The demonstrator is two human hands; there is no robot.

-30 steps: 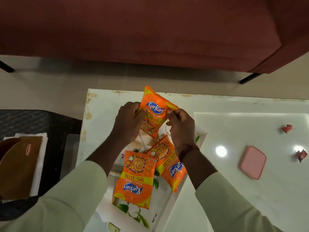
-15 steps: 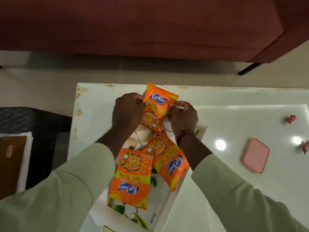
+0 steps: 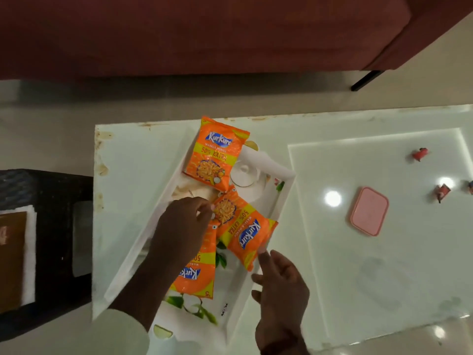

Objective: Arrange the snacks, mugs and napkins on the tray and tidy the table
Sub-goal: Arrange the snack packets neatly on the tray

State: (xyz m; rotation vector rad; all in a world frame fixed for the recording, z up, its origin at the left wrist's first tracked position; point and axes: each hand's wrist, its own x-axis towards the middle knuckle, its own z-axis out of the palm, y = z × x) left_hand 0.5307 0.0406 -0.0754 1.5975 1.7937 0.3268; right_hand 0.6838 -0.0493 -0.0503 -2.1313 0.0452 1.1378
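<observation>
Three orange Kurkure snack packets lie in a white flower-print tray set at an angle on the white table. The far packet lies free at the tray's far end. The middle packet lies slanted across the tray. My left hand pinches its upper corner. My right hand is spread, its forefinger touching that packet's lower corner. The near packet is partly hidden under my left hand and wrist. A white round object and white paper sit beside the far packet.
A pink rectangular lid lies on the table to the right, with small red crumpled wrappers beyond it. A dark stool with white napkins stands at the left. A maroon sofa lies beyond the table.
Both hands have let go of the far packet, which now lies in the tray. They have drawn back to the middle packet.
</observation>
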